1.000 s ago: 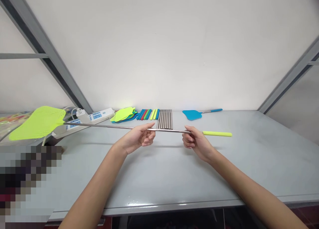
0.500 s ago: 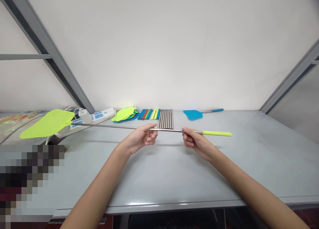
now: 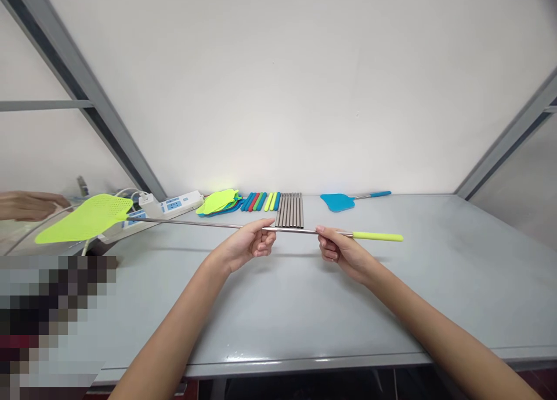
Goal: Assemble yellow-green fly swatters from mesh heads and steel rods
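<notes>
A yellow-green fly swatter (image 3: 87,219) with a long, extended metal rod is held across the view above the table, its perforated head at the left and its yellow-green handle at the right. My left hand (image 3: 250,244) grips the rod near its middle, thumb along the top and fingers curled under. Closer to the handle, my right hand (image 3: 342,250) pinches the rod between thumb and fingers. Behind my hands lies a row of metal rods (image 3: 290,210). Beside them are several coloured handles (image 3: 260,201) in blue, red, green and yellow.
Loose swatter heads (image 3: 220,202) are stacked at the back left, near white power strips (image 3: 180,204) with cables. A blue fly swatter (image 3: 338,202) lies at the back right on the grey table (image 3: 304,319). Another person's hand (image 3: 32,206) shows at the far left.
Another person's hand has come into view at the far left. My two hands keep nearly the same hold on the fly swatter, and the view has shifted slightly.
</notes>
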Motion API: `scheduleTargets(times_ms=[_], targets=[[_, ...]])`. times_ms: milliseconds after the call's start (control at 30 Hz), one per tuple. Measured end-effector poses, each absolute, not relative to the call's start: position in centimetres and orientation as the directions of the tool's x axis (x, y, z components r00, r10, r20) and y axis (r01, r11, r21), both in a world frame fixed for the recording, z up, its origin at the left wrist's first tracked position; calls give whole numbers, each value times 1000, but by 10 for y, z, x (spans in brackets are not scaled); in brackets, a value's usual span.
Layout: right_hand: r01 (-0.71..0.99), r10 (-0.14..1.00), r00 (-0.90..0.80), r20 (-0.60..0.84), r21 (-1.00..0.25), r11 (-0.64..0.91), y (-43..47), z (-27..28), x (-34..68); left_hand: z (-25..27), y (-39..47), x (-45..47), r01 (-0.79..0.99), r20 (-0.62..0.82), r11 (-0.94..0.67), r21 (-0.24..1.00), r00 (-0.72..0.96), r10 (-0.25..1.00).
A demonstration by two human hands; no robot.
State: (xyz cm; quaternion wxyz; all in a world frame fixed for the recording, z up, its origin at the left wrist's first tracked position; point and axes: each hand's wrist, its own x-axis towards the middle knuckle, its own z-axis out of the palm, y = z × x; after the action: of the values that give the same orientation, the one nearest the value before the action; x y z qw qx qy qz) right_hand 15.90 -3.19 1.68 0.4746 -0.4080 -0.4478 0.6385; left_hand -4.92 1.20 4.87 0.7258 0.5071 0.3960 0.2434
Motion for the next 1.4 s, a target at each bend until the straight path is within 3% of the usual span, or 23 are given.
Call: scheduleTargets(times_ms=[300,533,667,1033,1400], targets=[[-251,979,-190,-76,-960,-123,-33,20,156,47,13,-50,17,-300,337,941,499,813],[-361,982,-178,-57,-925,-119,-34,22,153,53,13,-49,-15,-319,357,934,416,852],[-440,981,-154,-120,-881,-177,-28,24,156,56,14,-49,-9,-339,377,926,420,842],[-508,988,-52,-145,-848,-151,-21,23,160,59,16,-50,-8,-355,401,916,449,820],[-498,991,-45,-128,-857,-133,-21,24,170,64,20,-59,-94,-318,390,916,422,849]])
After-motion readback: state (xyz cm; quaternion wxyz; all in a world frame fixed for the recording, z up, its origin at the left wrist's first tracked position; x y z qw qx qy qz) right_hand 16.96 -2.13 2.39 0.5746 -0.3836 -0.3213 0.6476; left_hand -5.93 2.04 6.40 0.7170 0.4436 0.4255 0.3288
